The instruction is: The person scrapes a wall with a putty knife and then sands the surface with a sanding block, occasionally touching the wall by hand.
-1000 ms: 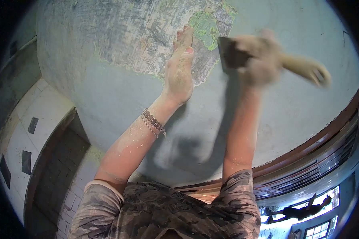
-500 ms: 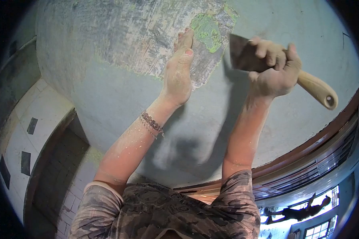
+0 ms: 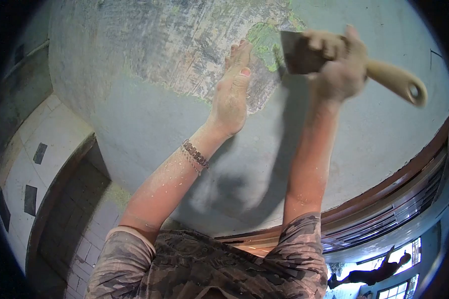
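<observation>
My right hand (image 3: 338, 67), a little blurred, is wrapped round a wide-bladed scraper (image 3: 395, 81) with a pale wooden handle. Its dark metal blade points left, with its edge by a patch of green paint (image 3: 263, 42) on the wall. To the left, my left hand (image 3: 229, 97) lies with its fingers stretched out along the scraped, whitish-grey area (image 3: 184, 55). Nothing shows in that hand. Dust and flecks cover both forearms, and a braided bracelet circles the left wrist.
Grey-green painted wall (image 3: 149, 134) surrounds the scraped area. At the lower left are a tiled ledge (image 3: 60, 144) and tiled floor. A barred window (image 3: 384, 209) runs along the lower right. Farther off, another person (image 3: 379, 271) appears as a dark silhouette with an arm raised.
The scraper and my right hand have moved up and slightly left, bringing the blade to the green patch. My left hand has shifted slightly right in view.
</observation>
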`<action>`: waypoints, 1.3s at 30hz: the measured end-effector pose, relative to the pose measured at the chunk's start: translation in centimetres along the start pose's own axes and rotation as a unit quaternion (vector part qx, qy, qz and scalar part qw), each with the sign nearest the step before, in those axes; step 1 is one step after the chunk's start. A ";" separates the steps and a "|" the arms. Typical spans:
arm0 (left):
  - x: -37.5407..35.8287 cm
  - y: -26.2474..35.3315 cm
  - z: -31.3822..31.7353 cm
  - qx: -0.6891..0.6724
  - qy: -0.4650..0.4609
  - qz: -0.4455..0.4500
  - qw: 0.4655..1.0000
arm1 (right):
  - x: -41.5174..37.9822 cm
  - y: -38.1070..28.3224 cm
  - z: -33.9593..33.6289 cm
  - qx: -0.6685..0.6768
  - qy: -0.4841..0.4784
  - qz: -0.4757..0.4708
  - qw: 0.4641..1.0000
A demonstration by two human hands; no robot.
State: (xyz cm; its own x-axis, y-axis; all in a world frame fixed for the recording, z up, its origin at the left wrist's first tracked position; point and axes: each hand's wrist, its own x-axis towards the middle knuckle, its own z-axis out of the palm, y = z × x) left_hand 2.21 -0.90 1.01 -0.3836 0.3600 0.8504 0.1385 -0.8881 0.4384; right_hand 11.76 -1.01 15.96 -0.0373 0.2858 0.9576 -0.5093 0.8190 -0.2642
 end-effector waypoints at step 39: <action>1.8 0.1 -1.4 0.019 0.012 0.009 1.000 | -6.0 1.3 -1.3 0.008 -0.040 0.175 0.984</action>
State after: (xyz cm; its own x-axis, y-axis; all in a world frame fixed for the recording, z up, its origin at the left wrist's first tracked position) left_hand 0.22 -0.72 2.13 -0.4019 0.3372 0.8513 0.1802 -0.8824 0.4346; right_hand 12.44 -0.99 9.68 -0.2803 0.5074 0.8148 -0.4659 0.6702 -0.5777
